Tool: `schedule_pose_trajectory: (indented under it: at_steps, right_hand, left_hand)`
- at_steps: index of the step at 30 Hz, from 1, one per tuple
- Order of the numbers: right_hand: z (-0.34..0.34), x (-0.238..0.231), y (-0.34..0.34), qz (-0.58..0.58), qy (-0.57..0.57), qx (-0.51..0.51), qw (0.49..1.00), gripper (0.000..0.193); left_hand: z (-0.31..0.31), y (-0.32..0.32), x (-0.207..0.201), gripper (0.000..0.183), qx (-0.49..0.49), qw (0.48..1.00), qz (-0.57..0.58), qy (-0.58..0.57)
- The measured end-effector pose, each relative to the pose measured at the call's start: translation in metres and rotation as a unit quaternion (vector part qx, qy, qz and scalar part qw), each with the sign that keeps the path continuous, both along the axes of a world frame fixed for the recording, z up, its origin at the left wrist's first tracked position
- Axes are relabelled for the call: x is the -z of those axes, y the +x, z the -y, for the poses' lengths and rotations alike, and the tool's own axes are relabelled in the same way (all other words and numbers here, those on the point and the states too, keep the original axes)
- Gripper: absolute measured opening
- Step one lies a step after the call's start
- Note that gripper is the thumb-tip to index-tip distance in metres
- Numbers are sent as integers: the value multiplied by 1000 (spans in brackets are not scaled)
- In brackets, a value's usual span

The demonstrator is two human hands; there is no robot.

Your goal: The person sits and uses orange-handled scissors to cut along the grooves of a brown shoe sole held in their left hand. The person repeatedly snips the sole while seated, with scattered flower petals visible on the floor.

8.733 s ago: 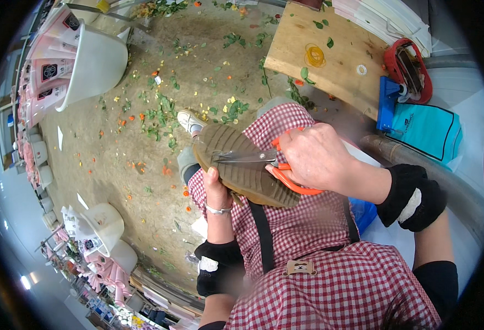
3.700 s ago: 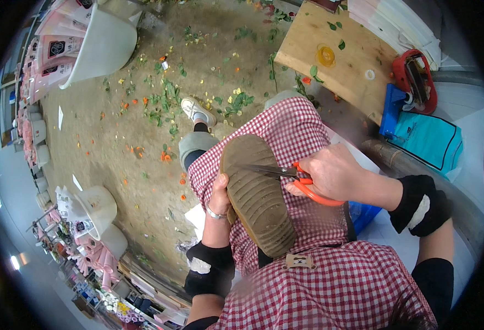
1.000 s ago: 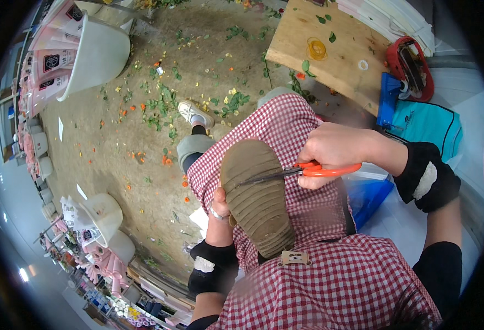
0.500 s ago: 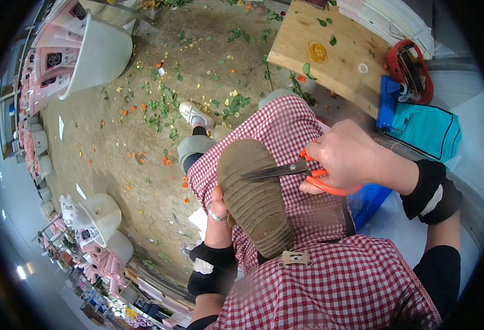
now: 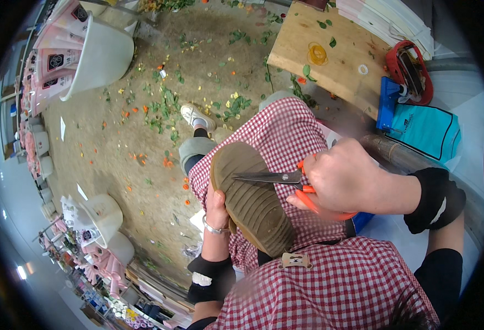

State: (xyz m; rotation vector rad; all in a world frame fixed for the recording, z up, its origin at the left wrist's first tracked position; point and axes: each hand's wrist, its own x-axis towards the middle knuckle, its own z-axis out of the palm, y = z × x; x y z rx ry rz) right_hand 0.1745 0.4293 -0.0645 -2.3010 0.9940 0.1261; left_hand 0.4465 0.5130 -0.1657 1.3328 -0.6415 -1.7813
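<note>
A brown shoe (image 5: 258,203) lies sole up across my lap, over a red-and-white checked apron (image 5: 286,124). My left hand (image 5: 216,212) grips the shoe's left edge; most of its fingers are hidden beneath it. In my right hand (image 5: 341,179) is a pair of scissors (image 5: 272,177) with orange handles and dark blades. The blades look closed together, and their tip rests on or just over the grooved sole near its broad end. Part of the handle is hidden by my fingers.
Cut leaves and orange petals (image 5: 168,107) litter the concrete floor. At right stands a wooden table (image 5: 330,47) with yellow rubber bands (image 5: 317,54), a blue tape dispenser (image 5: 388,104) and a red basket (image 5: 426,91). White buckets (image 5: 102,55) with pink wrapping stand at left.
The scissors' tip has shifted slightly left along the sole, with my right hand moving the same way. The shoe has tilted a little in my left hand.
</note>
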Motion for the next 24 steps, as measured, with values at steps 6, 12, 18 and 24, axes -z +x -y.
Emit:
schedule_pose_trajectory:
  at_steps: [6,12,18,24]
  right_hand:
    - [-8,9,14,86,-32,29,995,47]
    - [-14,16,21,49,-118,32,991,50]
    - [-10,24,22,24,-73,37,996,52]
    - [-7,29,23,52,86,89,991,58]
  left_hand:
    - [5,-6,-19,100,-23,997,53,-49]
    - [14,-21,-22,94,-80,965,205,-144]
    - [12,-29,-13,93,-135,975,129,-120]
    - [4,-23,-5,99,-151,984,70,-60]
